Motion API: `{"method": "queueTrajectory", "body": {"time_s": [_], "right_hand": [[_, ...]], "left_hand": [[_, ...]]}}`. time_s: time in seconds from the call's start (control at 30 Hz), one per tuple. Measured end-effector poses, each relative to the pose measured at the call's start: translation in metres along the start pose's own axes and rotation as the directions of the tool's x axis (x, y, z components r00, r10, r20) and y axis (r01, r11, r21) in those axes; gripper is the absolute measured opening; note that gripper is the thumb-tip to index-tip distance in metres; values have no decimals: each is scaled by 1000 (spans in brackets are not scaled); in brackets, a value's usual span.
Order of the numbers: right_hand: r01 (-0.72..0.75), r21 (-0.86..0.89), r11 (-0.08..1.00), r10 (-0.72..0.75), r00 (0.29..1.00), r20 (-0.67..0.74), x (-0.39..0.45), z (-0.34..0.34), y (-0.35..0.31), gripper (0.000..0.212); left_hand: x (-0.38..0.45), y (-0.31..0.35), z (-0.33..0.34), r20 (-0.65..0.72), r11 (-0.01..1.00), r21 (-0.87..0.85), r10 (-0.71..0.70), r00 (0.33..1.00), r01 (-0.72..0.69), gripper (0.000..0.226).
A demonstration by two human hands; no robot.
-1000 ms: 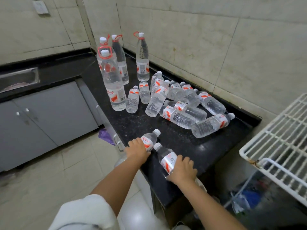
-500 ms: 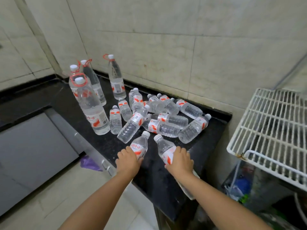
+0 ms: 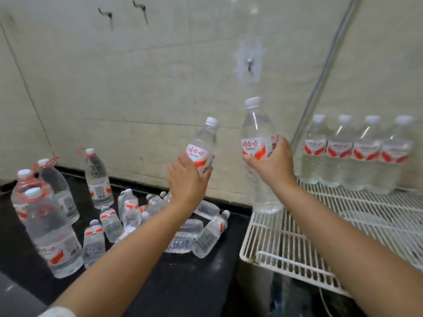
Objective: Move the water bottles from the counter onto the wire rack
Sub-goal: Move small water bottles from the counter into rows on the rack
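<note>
Two bottles in hand, one arriving at the rack.

The right hand (image 3: 273,162) wraps its fingers around a clear plastic water bottle (image 3: 258,143), upright with its base at the white wire rack (image 3: 281,243), near four standing bottles (image 3: 357,154). The left hand (image 3: 186,177) grips a tilted second bottle (image 3: 202,145) above the black desk (image 3: 201,282). Next move, likely: release the first, then carry the second across.

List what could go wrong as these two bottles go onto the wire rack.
1. The bottle in the right hand hangs near the wire rack corner; set there, it could tip off the edge.
2. The rack's gaps may leave bottle bases unsteady.
3. The left hand holds its bottle tilted above the counter's lying bottles; a slip would scatter them.
</note>
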State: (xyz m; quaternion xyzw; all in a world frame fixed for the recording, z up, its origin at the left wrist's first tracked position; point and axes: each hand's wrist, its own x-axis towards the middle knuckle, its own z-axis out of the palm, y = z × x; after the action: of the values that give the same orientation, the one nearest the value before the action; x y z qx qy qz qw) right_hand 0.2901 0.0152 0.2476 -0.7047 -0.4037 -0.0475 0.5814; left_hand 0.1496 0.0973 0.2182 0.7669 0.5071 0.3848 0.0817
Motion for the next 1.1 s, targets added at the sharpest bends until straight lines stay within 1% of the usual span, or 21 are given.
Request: {"method": "queueTrajectory", "body": {"time_s": [0.07, 0.13, 0.23, 0.37, 0.5, 0.6, 0.7, 0.77, 0.83, 0.93, 1.0, 1.07, 1.1], "right_hand": [[6, -31, 999, -9, 995, -100, 10, -36, 15, 62], [-19, -46, 999, 11, 986, -168, 15, -58, 29, 62], [-73, -75, 994, 52, 967, -251, 20, -106, 65, 63], [-156, -139, 978, 107, 945, -309, 26, -161, 115, 66], [-196, -110, 974, 152, 935, -319, 36, -200, 162, 64], [-199, -79, 977, 171, 947, -272, 46, -218, 196, 65], [-208, 43, 977, 212, 958, -195, 59, -228, 217, 66], [-221, 88, 971, 230, 967, -112, 64, -234, 222, 67], [-237, 98, 967, 238, 971, -3, 65, -241, 223, 67], [-310, 173, 935, 288, 947, 141, 68, -257, 226, 68], [-363, 160, 918, 326, 920, 217, 71, -267, 228, 76], [-374, 96, 923, 337, 902, 271, 72, -271, 223, 86], [-367, 61, 928, 336, 898, 283, 73, -271, 219, 87]], "left_hand": [[3, 42, 15, -22, 996, -44, 72, 997, -73, 69], [3, 74, 30, -30, 993, -67, 95, 995, -97, 71], [-14, 135, 65, 28, 980, -155, 133, 991, -127, 72], [-42, 204, 116, 114, 964, -238, 151, 982, -121, 72], [-66, 256, 160, 185, 961, -263, 133, 974, -81, 73], [-81, 281, 190, 233, 950, -308, 135, 963, -58, 80], [-89, 296, 208, 246, 906, -422, 123, 962, -8, 83], [-90, 299, 214, 234, 885, -465, 121, 965, 1, 83], [-91, 296, 217, 207, 877, -479, 137, 969, -22, 82], [-94, 289, 212, 181, 881, -471, 140, 974, -39, 82], [-92, 286, 207, 173, 882, -470, 135, 976, -39, 83], [-90, 286, 202, 170, 882, -468, 147, 974, -51, 82], [-89, 286, 200, 171, 888, -454, 163, 972, -69, 79]]}}
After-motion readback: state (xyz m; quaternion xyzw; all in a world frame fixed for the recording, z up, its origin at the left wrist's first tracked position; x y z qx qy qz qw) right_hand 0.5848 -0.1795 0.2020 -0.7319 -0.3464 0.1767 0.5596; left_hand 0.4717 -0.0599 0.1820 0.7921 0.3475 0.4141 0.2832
